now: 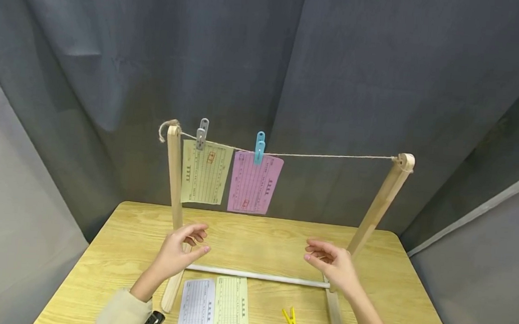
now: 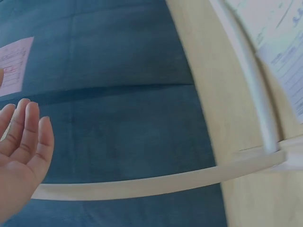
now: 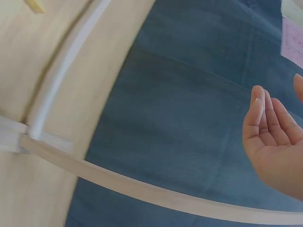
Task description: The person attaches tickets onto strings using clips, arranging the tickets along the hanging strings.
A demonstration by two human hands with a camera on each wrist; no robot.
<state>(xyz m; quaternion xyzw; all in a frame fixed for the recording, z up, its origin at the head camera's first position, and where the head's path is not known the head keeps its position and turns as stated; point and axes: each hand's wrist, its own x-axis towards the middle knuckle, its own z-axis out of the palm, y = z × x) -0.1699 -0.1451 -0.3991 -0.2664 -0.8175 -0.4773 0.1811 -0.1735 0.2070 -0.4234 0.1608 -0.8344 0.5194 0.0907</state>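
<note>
Both hands are held up over the table with nothing in them. My left hand (image 1: 183,247) is beside the left post, fingers loosely bent; the left wrist view shows its palm (image 2: 21,161). Near the right post hovers my right hand (image 1: 331,264), also relaxed. On the string (image 1: 332,156) hang a yellow slip (image 1: 204,178) under a grey clothespin (image 1: 201,135) and a pink slip (image 1: 253,186) under a blue clothespin (image 1: 259,148). A white slip (image 1: 196,305) and another yellow slip (image 1: 232,308) lie side by side on the table. A yellow clothespin (image 1: 291,320) lies right of them.
A wooden frame stands on the table (image 1: 97,281), with a left post (image 1: 174,176), a right post (image 1: 381,200) and a white crossbar (image 1: 260,275) low between them. Dark grey curtains (image 1: 337,77) hang behind the table.
</note>
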